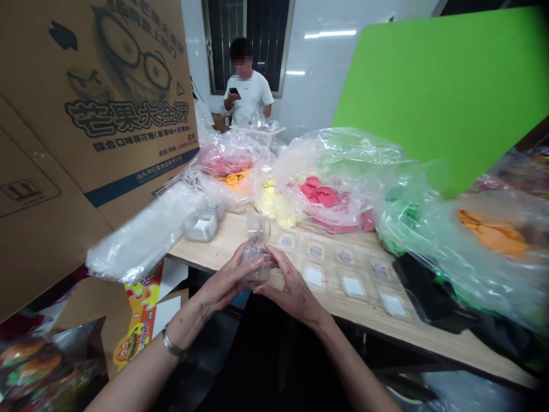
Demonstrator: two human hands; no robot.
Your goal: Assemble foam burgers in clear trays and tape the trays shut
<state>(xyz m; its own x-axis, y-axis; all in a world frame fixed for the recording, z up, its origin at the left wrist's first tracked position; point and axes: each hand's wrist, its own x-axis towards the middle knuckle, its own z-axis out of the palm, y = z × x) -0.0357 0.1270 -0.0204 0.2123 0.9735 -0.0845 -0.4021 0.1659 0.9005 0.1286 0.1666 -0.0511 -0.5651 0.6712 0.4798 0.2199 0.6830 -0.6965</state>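
Both of my hands hold a clear plastic box [256, 249] upright above the table's front edge. My left hand [227, 280] cups its left side, with a metal bracelet watch [172, 345] on that wrist. My right hand [291, 292] presses its lower right side. Several small clear trays [343, 269] with white squares inside lie in rows on the wooden table [429, 337], just right of my hands. The box's far side is partly blurred.
Clear bags hold pink [319, 194], yellow [274, 206], green [398, 212] and orange [493, 234] pieces along the table's back. A large cardboard carton [107, 114] looms at left, a green board [446, 97] at upper right. A person [247, 97] stands beyond, holding a phone.
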